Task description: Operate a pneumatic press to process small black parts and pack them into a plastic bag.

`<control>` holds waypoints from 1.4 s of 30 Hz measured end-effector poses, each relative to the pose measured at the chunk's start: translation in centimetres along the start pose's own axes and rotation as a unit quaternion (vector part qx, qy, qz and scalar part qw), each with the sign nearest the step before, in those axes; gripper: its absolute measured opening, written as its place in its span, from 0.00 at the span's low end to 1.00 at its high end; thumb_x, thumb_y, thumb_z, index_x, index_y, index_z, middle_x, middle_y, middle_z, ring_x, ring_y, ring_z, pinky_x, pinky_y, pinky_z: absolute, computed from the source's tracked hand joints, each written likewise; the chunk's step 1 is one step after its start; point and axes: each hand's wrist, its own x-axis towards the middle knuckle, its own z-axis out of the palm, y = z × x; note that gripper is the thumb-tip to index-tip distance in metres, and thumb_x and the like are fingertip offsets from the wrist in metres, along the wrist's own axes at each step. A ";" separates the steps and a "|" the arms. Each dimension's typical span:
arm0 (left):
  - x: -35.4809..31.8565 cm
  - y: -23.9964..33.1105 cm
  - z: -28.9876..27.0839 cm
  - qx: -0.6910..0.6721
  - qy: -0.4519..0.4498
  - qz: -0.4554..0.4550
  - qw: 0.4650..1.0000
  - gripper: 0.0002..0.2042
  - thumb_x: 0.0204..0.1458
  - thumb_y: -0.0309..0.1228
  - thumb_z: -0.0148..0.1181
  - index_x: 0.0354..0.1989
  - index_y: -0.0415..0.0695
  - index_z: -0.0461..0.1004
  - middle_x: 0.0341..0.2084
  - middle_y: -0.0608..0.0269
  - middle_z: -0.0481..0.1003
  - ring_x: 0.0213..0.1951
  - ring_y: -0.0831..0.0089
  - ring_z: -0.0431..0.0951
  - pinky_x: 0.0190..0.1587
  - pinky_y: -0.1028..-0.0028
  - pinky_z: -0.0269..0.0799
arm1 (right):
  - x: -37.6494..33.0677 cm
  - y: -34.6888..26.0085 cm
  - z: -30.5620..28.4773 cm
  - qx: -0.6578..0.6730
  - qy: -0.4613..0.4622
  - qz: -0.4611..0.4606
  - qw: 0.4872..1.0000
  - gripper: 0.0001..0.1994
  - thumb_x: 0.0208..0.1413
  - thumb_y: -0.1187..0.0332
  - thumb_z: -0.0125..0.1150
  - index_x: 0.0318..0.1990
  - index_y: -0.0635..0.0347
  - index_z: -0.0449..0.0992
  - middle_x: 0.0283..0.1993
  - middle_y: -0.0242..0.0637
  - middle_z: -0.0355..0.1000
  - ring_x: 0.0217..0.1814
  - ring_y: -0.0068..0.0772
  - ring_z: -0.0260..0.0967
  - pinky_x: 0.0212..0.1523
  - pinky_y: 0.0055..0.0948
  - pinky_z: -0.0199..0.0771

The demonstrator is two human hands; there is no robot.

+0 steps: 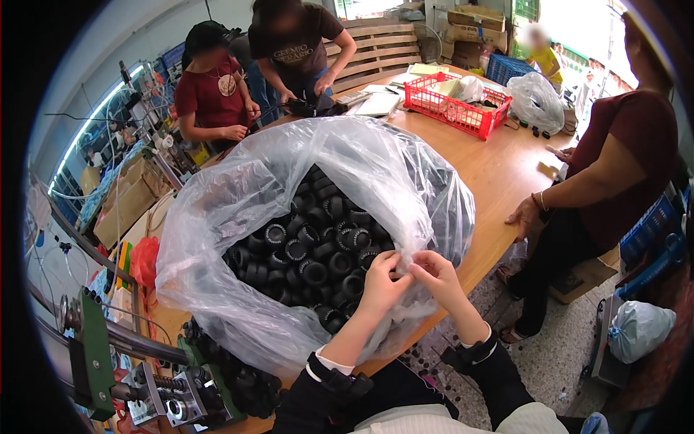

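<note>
A large clear plastic bag (206,213) lies wide-mouthed on the table, full of small black rubber tyres (313,272) with pale lettering on their sides. At the bag's near right edge, my left hand (383,283) has its fingers curled and closed on the gathered plastic. Right beside it, my right hand (438,281) pinches the same bunched rim between thumb and fingers. The two hands almost touch. What lies inside the folds at my fingertips is hidden.
A green and metal machine (97,347) stands at the lower left, near a heap of black parts (235,372). Farther back on the wooden table (499,173) are a red crate (455,112) and another plastic bag (536,103). One person stands at right, two work at the back.
</note>
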 end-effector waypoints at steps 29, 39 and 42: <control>-1.3 3.2 -1.5 0.174 -0.005 0.011 0.985 0.05 0.51 0.23 0.53 0.35 0.35 0.69 0.23 0.48 0.74 0.27 0.56 0.77 0.30 0.68 0.70 | 3.3 -3.8 -0.6 -0.344 -0.194 -0.212 0.894 0.14 0.42 0.72 0.61 0.40 0.60 0.72 0.34 0.40 0.69 0.40 0.45 0.66 0.42 0.37 0.66; -1.1 3.1 -1.3 0.184 -0.042 0.220 0.957 0.11 0.44 0.18 0.56 0.38 0.36 0.68 0.44 0.49 0.70 0.42 0.52 0.73 0.42 0.66 0.70 | 5.0 -4.1 -2.5 0.005 -0.263 0.143 0.954 0.19 0.52 0.65 0.59 0.50 0.62 0.71 0.32 0.29 0.68 0.33 0.19 0.62 0.33 0.23 0.64; -1.4 3.5 -1.5 0.161 -0.080 0.134 0.975 0.12 0.41 0.18 0.58 0.37 0.37 0.69 0.46 0.51 0.68 0.45 0.53 0.71 0.46 0.65 0.69 | 5.2 -3.9 -2.7 -0.137 -0.277 0.089 0.947 0.10 0.53 0.65 0.62 0.36 0.62 0.78 0.24 0.26 0.69 0.25 0.17 0.62 0.25 0.18 0.61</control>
